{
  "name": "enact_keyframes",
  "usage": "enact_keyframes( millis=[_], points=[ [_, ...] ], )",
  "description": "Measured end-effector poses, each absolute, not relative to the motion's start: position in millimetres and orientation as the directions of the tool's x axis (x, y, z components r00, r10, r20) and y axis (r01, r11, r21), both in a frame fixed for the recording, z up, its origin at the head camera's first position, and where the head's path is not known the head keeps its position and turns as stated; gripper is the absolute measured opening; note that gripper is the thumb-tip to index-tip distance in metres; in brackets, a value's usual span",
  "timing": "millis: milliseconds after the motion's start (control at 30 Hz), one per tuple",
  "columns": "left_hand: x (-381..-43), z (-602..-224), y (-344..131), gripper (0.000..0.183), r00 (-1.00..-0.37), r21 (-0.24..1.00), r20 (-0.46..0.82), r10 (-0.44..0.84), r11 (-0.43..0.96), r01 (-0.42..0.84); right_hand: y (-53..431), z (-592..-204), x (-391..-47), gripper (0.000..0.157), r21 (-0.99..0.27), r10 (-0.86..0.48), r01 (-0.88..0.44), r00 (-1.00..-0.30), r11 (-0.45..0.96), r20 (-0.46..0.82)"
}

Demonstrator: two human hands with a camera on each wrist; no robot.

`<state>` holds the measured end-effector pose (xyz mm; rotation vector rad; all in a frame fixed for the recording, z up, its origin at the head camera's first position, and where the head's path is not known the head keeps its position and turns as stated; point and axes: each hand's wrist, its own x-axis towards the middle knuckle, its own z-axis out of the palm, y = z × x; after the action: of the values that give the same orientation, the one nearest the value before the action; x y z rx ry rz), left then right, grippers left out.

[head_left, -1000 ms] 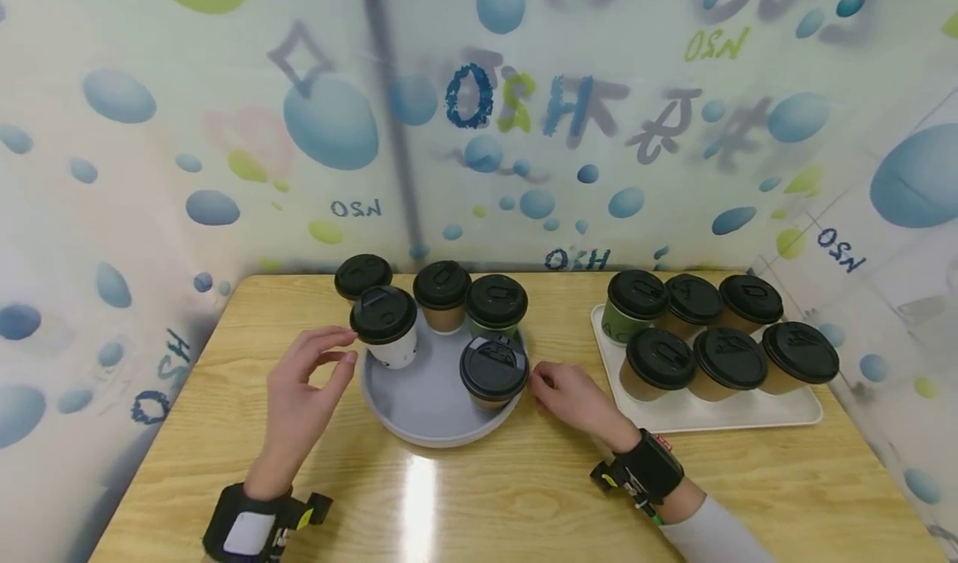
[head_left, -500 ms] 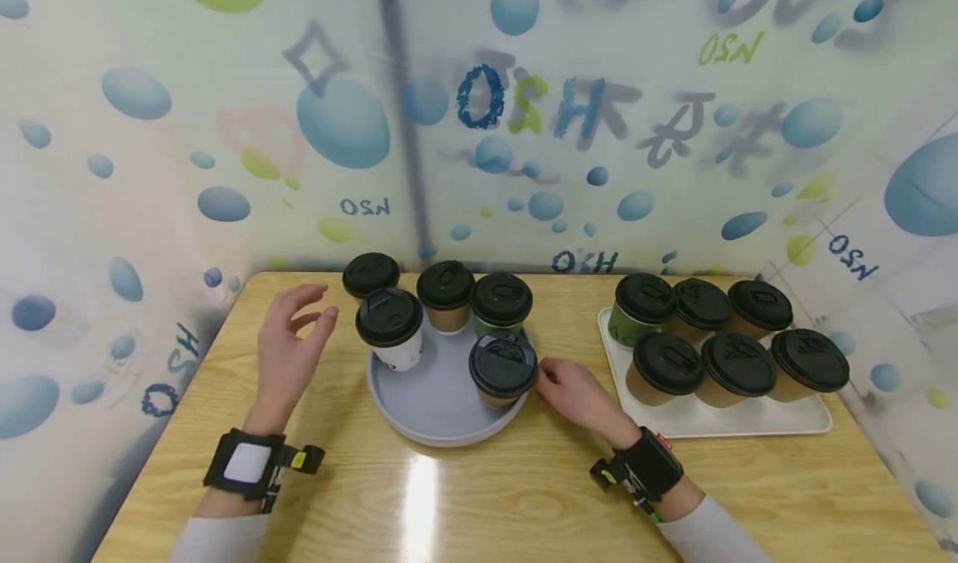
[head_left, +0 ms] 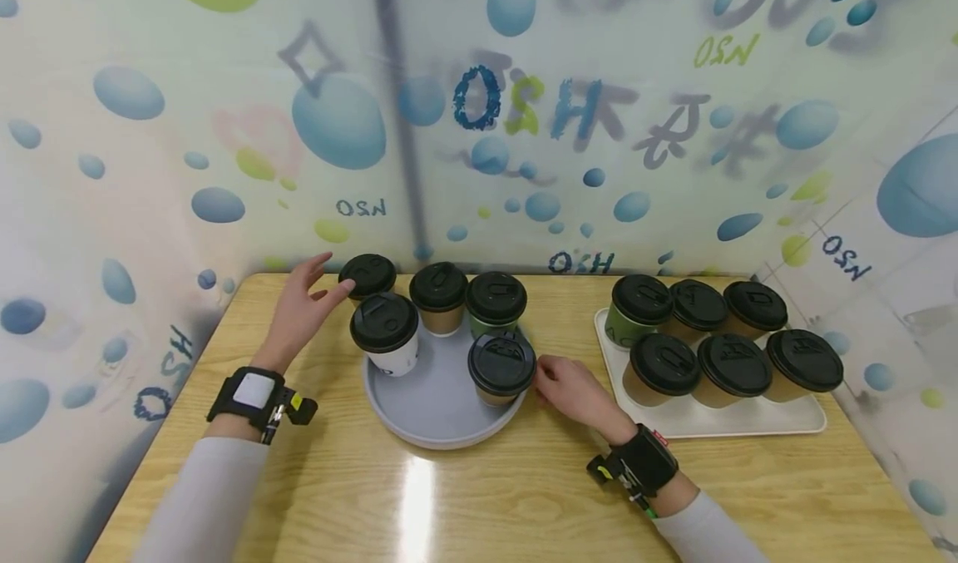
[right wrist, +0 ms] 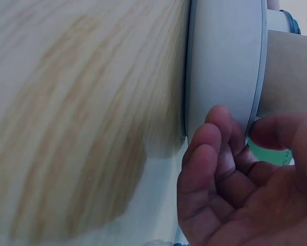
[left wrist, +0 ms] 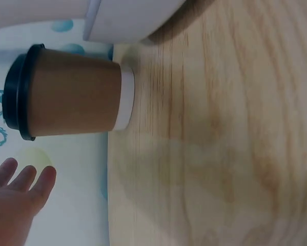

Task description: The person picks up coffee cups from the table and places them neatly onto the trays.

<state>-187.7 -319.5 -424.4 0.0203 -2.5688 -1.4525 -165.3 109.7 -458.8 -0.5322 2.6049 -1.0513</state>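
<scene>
My left hand (head_left: 301, 309) is beside a brown paper coffee cup (left wrist: 74, 95) with a black lid, fingers spread. In the left wrist view the fingertips are apart from this cup, which stands upright on the table left of a round grey tray (head_left: 427, 417). On the tray are a white cup (head_left: 397, 358), a green cup (head_left: 490, 328), and two brown cups, one at the back (head_left: 441, 320) and one at the front right (head_left: 496, 398), all black-lidded. My right hand (head_left: 572, 392) pinches the tray's right rim (right wrist: 261, 66) between thumb and curled fingers.
A cream rectangular tray (head_left: 748, 424) at the right holds several black-lidded cups, including a green cup (head_left: 624, 330). Behind the wooden table (head_left: 479, 505) hangs a patterned curtain (head_left: 449, 172).
My left hand has drawn away from the white cup to the left, then moved forward to the brown cup at the back left. My right hand stays at the tray rim.
</scene>
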Motion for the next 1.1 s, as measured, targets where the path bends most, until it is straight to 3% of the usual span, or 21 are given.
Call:
enact_keyframes(
  millis=[433,867,1100],
  points=[
    [-218,-421,-318,0.099,-0.998,0.785,-0.038,0.059,0.619,0.007,108,-458,-169,0.026,-0.702,-0.432,-0.236,-0.895,0.672,-0.113],
    [-228,-435,-311,0.108,-0.998,0.782,-0.055,0.027,0.623,-0.026,108,-460,-170,0.025,-0.714,-0.434,-0.225,-0.893,0.663,-0.121],
    [-214,-430,-322,0.101,-0.998,0.816,0.049,-0.048,0.578,0.012,109,-461,-173,0.029,-0.714,-0.425,-0.217,-0.897,0.666,-0.124]
  ],
)
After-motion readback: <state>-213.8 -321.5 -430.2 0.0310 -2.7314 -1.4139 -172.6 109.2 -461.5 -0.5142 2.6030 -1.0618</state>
